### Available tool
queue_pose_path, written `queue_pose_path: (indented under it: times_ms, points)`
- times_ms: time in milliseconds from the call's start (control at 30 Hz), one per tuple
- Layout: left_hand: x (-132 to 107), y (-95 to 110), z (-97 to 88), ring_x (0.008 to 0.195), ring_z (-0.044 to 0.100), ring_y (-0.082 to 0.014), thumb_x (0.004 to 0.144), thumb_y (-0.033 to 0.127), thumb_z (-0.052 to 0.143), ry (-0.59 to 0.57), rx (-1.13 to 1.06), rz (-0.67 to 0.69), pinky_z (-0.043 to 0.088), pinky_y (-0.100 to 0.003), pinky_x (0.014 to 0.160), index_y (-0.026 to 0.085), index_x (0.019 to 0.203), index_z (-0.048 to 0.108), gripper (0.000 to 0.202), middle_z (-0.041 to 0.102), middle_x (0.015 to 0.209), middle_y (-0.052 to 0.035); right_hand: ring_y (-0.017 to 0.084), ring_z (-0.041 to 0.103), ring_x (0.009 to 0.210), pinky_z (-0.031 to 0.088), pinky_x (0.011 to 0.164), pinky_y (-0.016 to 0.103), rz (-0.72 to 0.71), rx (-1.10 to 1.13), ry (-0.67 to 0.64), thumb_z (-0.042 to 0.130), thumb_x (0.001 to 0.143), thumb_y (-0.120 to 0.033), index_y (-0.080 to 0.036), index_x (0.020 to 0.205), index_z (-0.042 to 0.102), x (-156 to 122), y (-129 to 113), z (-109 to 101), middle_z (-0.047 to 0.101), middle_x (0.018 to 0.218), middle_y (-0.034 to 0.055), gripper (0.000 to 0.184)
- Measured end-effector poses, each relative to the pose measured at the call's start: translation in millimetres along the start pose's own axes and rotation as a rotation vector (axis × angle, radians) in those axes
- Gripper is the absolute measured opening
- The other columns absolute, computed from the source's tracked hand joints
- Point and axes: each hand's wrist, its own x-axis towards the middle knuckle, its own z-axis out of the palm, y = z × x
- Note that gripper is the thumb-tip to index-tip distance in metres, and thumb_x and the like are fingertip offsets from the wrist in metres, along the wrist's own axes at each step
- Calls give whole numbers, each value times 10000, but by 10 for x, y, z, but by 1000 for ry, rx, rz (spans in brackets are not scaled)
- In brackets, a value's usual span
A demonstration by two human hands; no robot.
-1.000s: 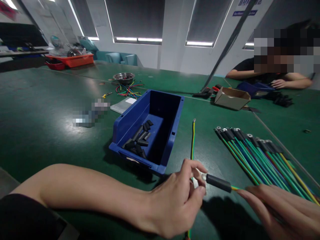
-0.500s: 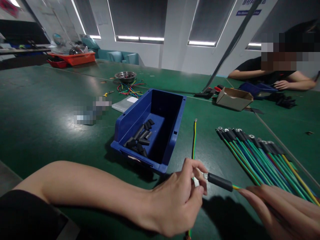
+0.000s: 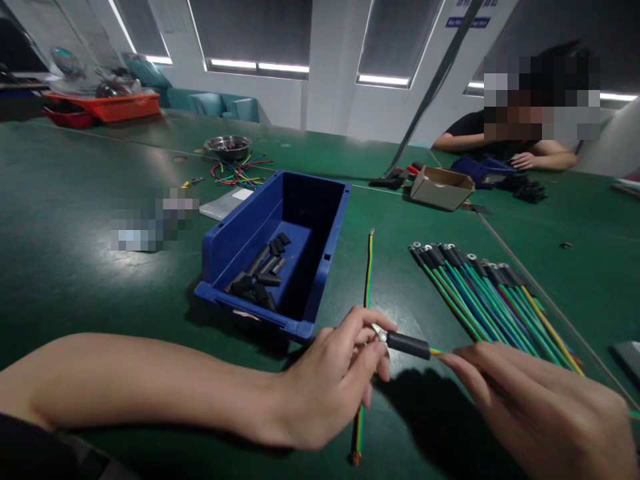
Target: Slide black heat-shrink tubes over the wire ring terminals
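Wire [image 3: 436,352] bearing a black sleeve [image 3: 408,345] is being held above the table [image 3: 100,300], right hand [image 3: 540,400] gripping it, left hand [image 3: 335,383] pinching its ring terminal [image 3: 383,337], apparently working on that end, which is calling for steady alignment next.

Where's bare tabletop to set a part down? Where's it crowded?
Bare: tabletop left of the blue bin, beyond the left forearm; a strip between wire row and cardboard box. Crowded: around the left hand and right hand, with a sleeved wire and lone wire there.
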Motion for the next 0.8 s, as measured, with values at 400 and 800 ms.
queue_pose_path:
  times_ms: [400, 800]
  points:
    - [2, -52, 16, 553, 535, -55, 1054, 284, 383, 51, -48, -14, 444, -194, 544, 250, 1197, 478, 174, 587, 813, 40, 63, 531, 544, 323, 583, 254, -31, -19, -67, 596, 928, -321, -229, 810, 613, -21, 5, 38, 587, 649, -57, 151]
    - [-8, -38, 2, 559, 553, -54, 1065, 265, 350, 27, 1, 25, 462, -202, 579, 233, 1206, 485, 199, 617, 848, 22, 71, 530, 541, 316, 591, 262, 3, 29, -31, 567, 951, -317, -213, 793, 603, 46, -71, 12, 573, 622, -47, 192]
